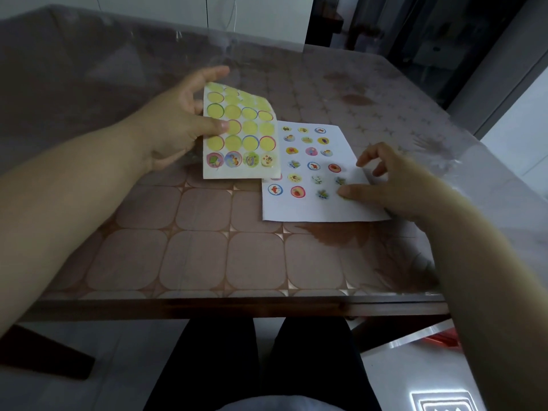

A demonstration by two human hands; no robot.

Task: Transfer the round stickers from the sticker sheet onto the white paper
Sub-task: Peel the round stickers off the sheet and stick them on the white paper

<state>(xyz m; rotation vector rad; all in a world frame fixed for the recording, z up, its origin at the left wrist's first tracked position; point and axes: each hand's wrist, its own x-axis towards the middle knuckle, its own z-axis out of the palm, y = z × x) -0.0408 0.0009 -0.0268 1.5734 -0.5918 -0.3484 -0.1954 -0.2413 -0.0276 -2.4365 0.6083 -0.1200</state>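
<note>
L hand (175,126) grip pinching sticker sheet (241,134) | R hand (382,185) thumb pressing white paper (314,209), grip released

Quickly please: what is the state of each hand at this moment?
Left hand: closed on the sticker sheet, lifting it.
Right hand: open, thumb pressing on the white paper, holding nothing clearly.

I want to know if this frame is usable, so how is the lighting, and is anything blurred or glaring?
Head view: dim and soft overall; the right hand over the white paper is motion-blurred, as are the stickers beside it; the left hand holding the sticker sheet is sharper; glare streaks the clear table cover at the far edge; wide-angle bending at the borders.
</note>
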